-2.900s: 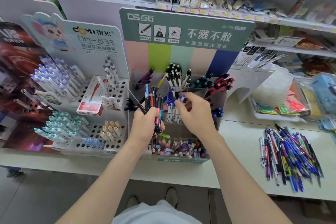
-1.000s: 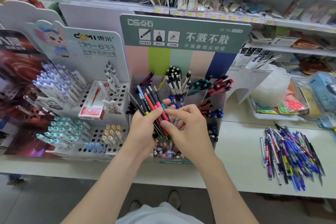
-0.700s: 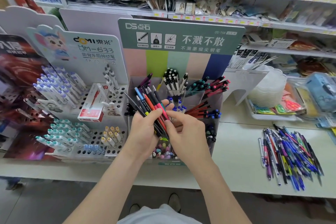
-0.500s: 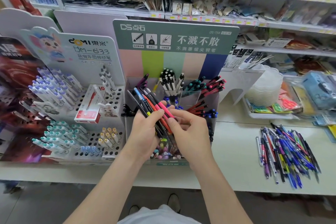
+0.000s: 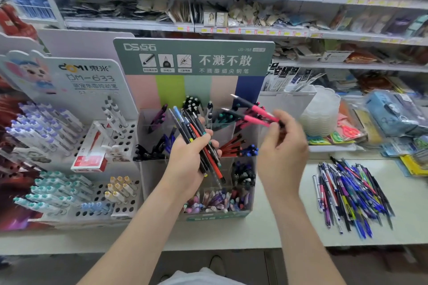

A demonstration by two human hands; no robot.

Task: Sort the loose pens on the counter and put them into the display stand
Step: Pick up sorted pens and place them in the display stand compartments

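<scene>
My left hand (image 5: 188, 162) grips a bundle of mixed pens (image 5: 196, 133) in front of the clear tiered display stand (image 5: 199, 214) with the green header card. My right hand (image 5: 283, 146) pinches two pink pens (image 5: 253, 114) at their lower ends, tips pointing up and left, held over the stand's upper right compartments where red and pink pens (image 5: 234, 144) stand. A pile of loose pens (image 5: 349, 190), mostly blue and purple, lies on the white counter (image 5: 266, 233) to the right.
A white perforated stand (image 5: 81, 169) with capped pens and a red box (image 5: 91, 157) sits to the left. Stacked clear plastic tubs (image 5: 320, 113) and packaged goods sit behind the pile. Stocked shelves (image 5: 231, 28) run along the back.
My right hand has drawn two pink pens out of the bundle in my left hand and carried them up and to the right, away from the bundle.
</scene>
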